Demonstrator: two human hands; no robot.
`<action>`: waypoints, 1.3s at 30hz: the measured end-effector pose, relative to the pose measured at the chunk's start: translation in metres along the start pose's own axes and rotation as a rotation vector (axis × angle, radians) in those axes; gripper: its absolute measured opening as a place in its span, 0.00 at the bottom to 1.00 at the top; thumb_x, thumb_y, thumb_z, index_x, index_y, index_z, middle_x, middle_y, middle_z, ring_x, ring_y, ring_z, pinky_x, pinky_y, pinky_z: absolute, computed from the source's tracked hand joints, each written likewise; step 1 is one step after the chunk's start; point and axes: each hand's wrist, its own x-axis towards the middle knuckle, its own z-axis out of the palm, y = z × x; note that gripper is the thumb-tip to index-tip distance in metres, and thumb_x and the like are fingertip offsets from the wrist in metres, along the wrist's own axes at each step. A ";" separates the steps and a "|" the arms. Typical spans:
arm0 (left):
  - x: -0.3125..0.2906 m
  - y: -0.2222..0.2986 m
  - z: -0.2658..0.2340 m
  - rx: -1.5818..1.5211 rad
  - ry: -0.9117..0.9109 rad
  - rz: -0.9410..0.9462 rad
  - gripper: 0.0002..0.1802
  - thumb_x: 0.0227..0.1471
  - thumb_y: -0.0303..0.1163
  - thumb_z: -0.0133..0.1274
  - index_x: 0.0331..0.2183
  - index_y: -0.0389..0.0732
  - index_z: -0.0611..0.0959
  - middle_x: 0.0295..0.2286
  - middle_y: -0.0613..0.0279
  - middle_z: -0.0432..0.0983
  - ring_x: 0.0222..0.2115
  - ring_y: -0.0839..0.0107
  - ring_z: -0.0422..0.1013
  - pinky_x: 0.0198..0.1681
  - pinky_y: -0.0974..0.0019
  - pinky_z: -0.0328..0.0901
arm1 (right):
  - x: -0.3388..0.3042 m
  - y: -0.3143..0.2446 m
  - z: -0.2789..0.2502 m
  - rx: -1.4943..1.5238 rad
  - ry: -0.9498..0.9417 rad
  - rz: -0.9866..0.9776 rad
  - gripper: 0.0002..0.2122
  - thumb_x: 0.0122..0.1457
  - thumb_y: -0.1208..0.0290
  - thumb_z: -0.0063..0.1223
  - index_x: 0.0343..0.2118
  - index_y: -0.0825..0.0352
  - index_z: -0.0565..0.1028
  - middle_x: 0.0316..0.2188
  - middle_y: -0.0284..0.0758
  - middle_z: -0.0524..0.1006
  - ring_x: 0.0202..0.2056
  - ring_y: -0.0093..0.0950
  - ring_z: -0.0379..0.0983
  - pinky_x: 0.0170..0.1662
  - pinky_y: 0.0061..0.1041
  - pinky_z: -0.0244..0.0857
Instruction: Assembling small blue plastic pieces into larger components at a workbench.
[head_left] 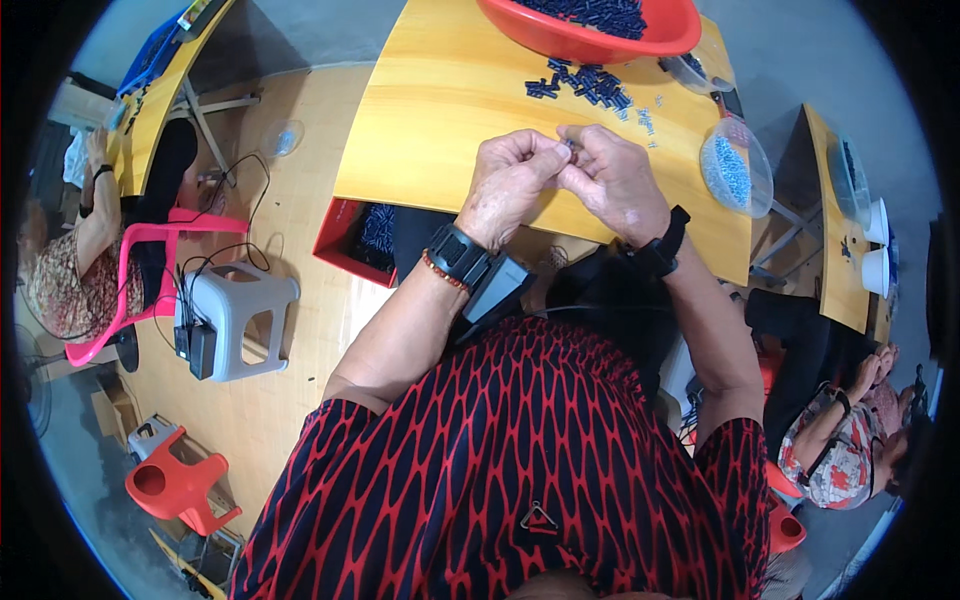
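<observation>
Above the near part of the yellow table, my left hand [508, 183] and my right hand [617, 178] meet fingertip to fingertip. Both are closed in a pinch around a small dark piece [569, 146], mostly covered by the fingers, so its exact kind is hidden. Just beyond them lies a loose pile of small dark blue cylinders [595, 84]. Several small clear or pale pieces [646, 122] are scattered close to my right hand. A round clear tub of light blue small parts [730, 172] stands farther to the right.
A red basin [590, 45] heaped with dark cylinders stands at the table's far side. Beside it sits a clear container [692, 73]. Below the table's left edge is a red box [345, 243] of dark parts. A grey stool [235, 320] stands left; other people sit at both side tables.
</observation>
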 end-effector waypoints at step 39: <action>-0.012 0.057 -0.114 0.339 0.845 0.819 0.05 0.51 0.27 0.59 0.31 0.38 0.80 0.28 0.68 0.76 0.25 0.81 0.68 0.31 0.76 0.64 | -0.015 0.078 -0.066 -0.571 0.188 -0.013 0.04 0.52 0.75 0.52 0.28 0.70 0.75 0.30 0.47 0.74 0.33 0.45 0.73 0.38 0.39 0.66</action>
